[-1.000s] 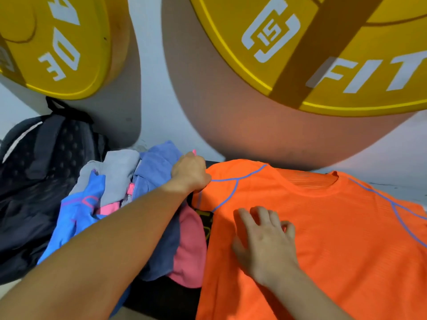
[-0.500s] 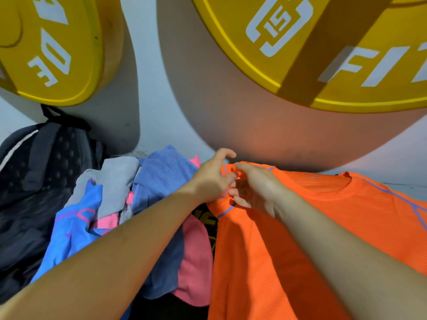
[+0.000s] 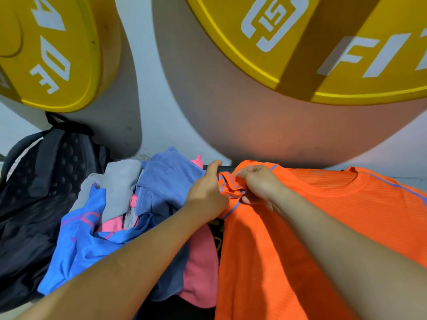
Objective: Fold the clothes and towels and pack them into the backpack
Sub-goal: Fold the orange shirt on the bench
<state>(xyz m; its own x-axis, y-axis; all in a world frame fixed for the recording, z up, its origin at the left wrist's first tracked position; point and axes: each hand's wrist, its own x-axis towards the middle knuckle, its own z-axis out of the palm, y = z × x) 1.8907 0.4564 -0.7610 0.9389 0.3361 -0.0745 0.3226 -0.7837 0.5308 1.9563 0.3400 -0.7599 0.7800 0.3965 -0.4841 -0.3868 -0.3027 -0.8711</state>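
An orange T-shirt (image 3: 288, 239) with thin blue seams lies spread flat over the right half of the view. Its left sleeve is bunched up at the top left corner. My left hand (image 3: 205, 195) and my right hand (image 3: 261, 185) both pinch that bunched sleeve, almost touching each other. To the left lies a loose pile of clothes (image 3: 120, 211): blue, grey, pink and dark blue pieces. A dark backpack (image 3: 34, 192) leans at the far left beside the pile, its opening hidden from me.
Two big yellow weight plates hang close overhead, one (image 3: 50, 49) at the upper left and one (image 3: 323, 42) at the upper right, against a pale wall (image 3: 150, 100). A black surface (image 3: 175, 308) shows under the clothes.
My right hand left the flat chest of the orange shirt and went up to the left sleeve, meeting my left hand there. Both now grip the sleeve, which has bunched up.
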